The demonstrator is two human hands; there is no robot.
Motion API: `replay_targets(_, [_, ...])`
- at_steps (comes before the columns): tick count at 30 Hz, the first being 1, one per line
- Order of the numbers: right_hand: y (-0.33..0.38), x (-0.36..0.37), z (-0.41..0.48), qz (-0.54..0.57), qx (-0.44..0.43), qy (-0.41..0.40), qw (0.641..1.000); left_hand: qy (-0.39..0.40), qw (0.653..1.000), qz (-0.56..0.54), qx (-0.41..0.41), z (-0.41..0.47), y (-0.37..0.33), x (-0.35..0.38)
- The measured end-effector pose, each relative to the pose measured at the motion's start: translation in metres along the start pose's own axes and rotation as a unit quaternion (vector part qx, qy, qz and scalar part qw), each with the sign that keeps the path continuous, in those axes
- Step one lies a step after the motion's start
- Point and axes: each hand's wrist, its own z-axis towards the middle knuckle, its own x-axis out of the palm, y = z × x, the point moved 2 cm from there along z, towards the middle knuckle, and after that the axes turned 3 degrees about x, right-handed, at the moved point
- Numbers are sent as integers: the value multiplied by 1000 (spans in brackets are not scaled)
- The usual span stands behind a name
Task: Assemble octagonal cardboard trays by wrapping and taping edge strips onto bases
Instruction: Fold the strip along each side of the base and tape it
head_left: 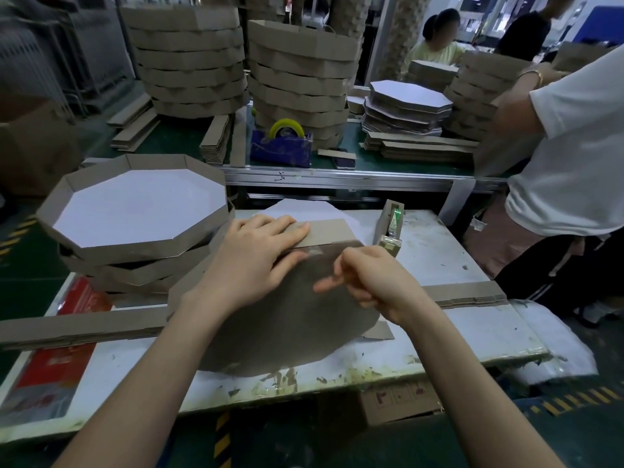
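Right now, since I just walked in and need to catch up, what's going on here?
A person is building a cardboard tray. The left hand presses an edge strip against the brown base, with clear tape on the seam. The right hand hovers beside it, fingers curled. Finished trays sit stacked at left.

My table [439, 332], white and scuffed | far-left corner: stack of octagonal trays [135, 214], white insides up | middle: brown base [287, 325], reaching toward the near edge | either side of it: edge strips [77, 327] running toward left and right edges | far edge: tape dispenser [391, 228] | left edge: red sheet [67, 349]
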Motion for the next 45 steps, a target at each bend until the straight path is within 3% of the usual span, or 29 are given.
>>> replay_targets(2, [1,-1,-1,-107,-58,-48,991,2,1000,-4,1,0,2,-1])
replay_targets(4, [10,-7,-1,-109,-173,-115,972,-4,1000,5,18,-2,0,-1])
replay_targets(6, [22,-18,6,-123,-298,-209,923,-8,1000,11,25,-2,-2,-2])
replay_targets(8, [31,-24,18,-183,-343,-260,884,2,1000,8,22,-2,-2,-1])
replay_targets(10, [35,-26,33,-242,-314,-220,891,7,1000,12,18,-2,0,0])
replay_targets(13, [37,-27,48,-258,-219,-113,934,2,1000,18,16,-2,1,1])
replay_targets(15, [37,-26,50,-253,-200,-93,942,-2,1000,11,12,-1,2,0])
replay_targets(25, [38,-21,51,-223,-227,-67,946,-2,1000,-14,-1,-2,6,1])
replay_targets(31, [33,-23,53,-204,-212,-85,952,11,994,-108,0,3,8,0])
replay_targets(35, [34,-22,53,-200,-205,-89,954,-16,988,-150,-9,4,8,-2])
replay_targets(39, [35,-21,54,-206,-201,-90,954,-73,964,-240,-85,11,1,-3])
replay_targets(45, [35,-20,53,-215,-204,-87,951,-82,986,-113,-86,13,-1,5])
